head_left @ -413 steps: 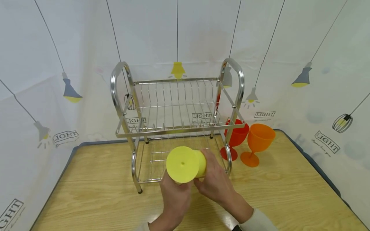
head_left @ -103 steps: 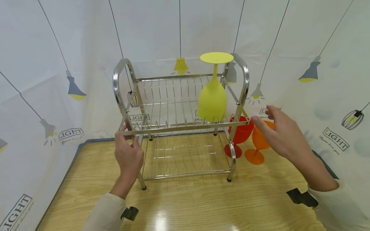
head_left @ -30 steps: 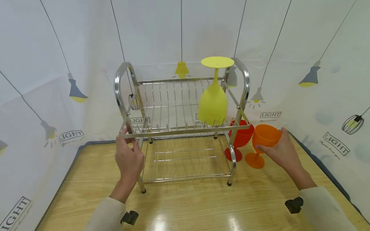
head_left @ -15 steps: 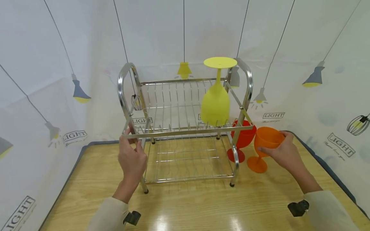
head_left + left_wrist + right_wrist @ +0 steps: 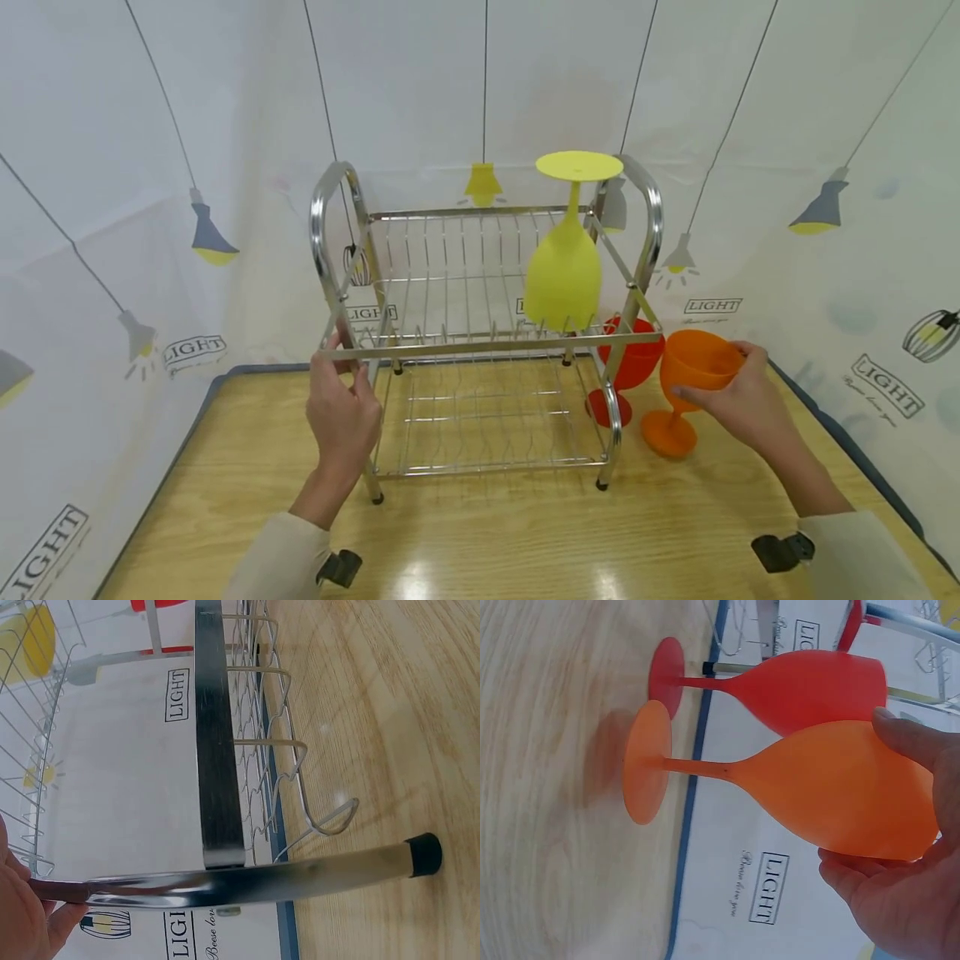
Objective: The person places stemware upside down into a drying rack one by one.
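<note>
My right hand (image 5: pixel 750 400) grips the bowl of an orange plastic goblet (image 5: pixel 832 787), thumb on the near side and fingers behind the rim. The goblet is upright, tilted slightly; I cannot tell whether its foot touches the table. Just behind it, partly hidden by the rack post, stands a red goblet (image 5: pixel 817 686). My left hand (image 5: pixel 343 417) holds the left side of the two-tier metal dish rack (image 5: pixel 480 343) at its upper tier's front corner. In the left wrist view its fingers curl round the post. A yellow goblet (image 5: pixel 564 275) stands upside down on the upper tier's right end.
The rack stands on a wood-grain table (image 5: pixel 495 542); its lower wire shelf (image 5: pixel 487 408) lies close above the tabletop. A white printed cloth (image 5: pixel 420 100) hangs behind and at both sides. The rack's right post (image 5: pixel 611 367) is close beside the red goblet.
The yellow goblet, earlier in both hands, now stands inverted on the rack. My right hand has come down from beside the rack and taken hold of the orange goblet. My left hand keeps its hold.
</note>
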`<state>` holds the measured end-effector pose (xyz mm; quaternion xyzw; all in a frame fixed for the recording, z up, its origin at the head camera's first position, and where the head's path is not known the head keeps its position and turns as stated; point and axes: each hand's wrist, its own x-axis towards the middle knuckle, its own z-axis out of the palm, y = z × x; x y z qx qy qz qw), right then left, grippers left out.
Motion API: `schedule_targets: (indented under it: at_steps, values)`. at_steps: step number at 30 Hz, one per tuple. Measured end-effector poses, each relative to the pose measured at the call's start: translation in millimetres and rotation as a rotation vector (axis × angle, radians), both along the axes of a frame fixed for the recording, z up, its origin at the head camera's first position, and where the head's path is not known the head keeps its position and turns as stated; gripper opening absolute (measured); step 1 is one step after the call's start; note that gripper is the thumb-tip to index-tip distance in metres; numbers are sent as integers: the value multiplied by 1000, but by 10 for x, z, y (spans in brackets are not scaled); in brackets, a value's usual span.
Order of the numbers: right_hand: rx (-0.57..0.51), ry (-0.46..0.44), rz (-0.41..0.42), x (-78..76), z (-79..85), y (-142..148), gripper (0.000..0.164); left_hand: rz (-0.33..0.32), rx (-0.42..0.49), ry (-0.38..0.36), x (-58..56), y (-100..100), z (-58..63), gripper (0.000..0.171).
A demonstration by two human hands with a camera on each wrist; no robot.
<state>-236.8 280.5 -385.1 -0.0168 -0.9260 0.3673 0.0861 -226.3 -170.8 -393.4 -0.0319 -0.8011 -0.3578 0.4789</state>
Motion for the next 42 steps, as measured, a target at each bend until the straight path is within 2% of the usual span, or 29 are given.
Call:
schedule_targets:
  at_steps: [9,17,23,42]
  values:
    - [-22,33,27,81,109,-60,108,-11,5,13,-9,3,-15,47]
    - [-32,72,70,174,245,-139,104,-12,9,-13,-10,-5,8,43]
    - [-44,73,99,283,336,-188,103,-36,9,-19,-12,-12,14,44]
    - [-37,104,181,480,500,-425,100,-45,9,-53,0,-38,-33,43]
